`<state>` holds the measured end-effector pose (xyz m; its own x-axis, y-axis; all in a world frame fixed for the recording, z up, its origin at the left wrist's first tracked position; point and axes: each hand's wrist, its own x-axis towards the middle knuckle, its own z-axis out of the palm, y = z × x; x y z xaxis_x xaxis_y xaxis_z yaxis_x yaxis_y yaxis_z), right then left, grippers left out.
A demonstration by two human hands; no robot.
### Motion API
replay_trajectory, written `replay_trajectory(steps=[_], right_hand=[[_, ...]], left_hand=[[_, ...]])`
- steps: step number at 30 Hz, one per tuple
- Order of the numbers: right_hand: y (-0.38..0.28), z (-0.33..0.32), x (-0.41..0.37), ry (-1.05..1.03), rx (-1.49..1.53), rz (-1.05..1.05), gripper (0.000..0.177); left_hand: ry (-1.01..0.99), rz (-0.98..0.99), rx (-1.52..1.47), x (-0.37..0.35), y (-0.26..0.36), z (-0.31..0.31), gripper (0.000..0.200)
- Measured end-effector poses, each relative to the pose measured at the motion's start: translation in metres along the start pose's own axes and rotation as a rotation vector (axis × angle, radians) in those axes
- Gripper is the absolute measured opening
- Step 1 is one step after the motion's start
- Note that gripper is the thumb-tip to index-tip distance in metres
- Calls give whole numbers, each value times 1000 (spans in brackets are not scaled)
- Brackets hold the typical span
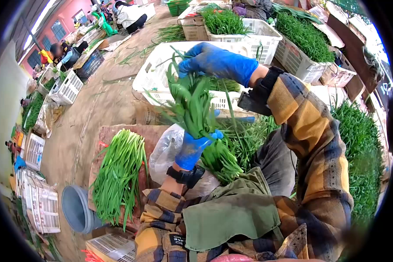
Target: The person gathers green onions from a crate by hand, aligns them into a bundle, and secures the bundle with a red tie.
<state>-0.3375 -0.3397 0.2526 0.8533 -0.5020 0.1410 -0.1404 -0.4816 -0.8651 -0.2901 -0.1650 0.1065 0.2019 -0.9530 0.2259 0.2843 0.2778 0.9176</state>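
My left hand [193, 150], in a blue glove, is closed around the middle of a bunch of garlic chives [192, 98]. The bunch stands tilted, with its leafy end up and its other end hanging over my lap. At the top, my gloved right hand [216, 64] has its fingers bent and closed on some leaf tips. Part of that grip is hidden behind the leaves. Left of my left hand, a large pile of chives [120, 174] lies on a reddish board [111, 131]. Loose chives [249, 139] lie beyond my lap, beside a clear plastic bag [163, 146].
A white crate [150, 72] stands ahead, just behind my hands. More crates of chives [303, 41] line the right side. A grey bucket [76, 207] is at lower left, near stacked white crates [39, 201]. Other people [65, 54] sit farther back.
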Motion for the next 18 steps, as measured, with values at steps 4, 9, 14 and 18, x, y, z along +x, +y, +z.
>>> replay_trajectory(steps=[4,9,14,18], right_hand=[[48,-8,-12,135,270,256,21],[109,-60,-21,425,347,188,22],[106,-83,-76,334,208,115,35],[107,-88,-103,338,145,-53,33]], left_hand=[[-211,-59,-16,-13,-18,-31,53],[-332,-72,-177,-22,-1,-29,56],[-82,-18,-109,-10,11,-36,77],[50,-55,-177,7,-5,-53,71]])
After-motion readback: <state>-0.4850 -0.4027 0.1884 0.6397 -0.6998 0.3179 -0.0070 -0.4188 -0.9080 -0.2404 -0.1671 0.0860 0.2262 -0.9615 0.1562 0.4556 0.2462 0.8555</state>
